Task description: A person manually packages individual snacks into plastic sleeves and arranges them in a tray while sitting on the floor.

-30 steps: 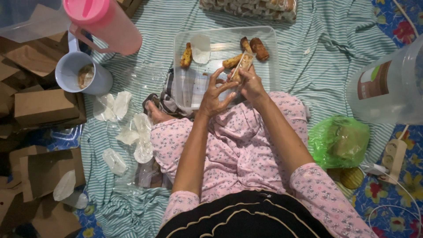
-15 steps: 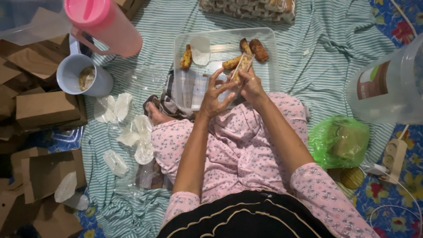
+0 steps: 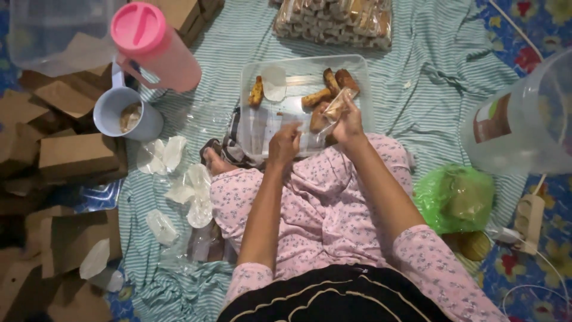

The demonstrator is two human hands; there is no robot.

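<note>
I note right hand (image 3: 348, 122) fingers pinching a clear wrapper (image 3: 331, 113) at frame centre; left hand (image 3: 285, 143) fingers loosely apart, so the wrapper may slip

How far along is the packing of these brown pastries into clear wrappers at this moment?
Done: a stack of wrapped pieces lies beyond the clear tray. In hand: the right hand holds a pastry in a clear wrapper over the tray, and the left hand hovers beside it. Left: several unwrapped pastries lie in the tray, and empty wrappers lie on the striped cloth.
</note>
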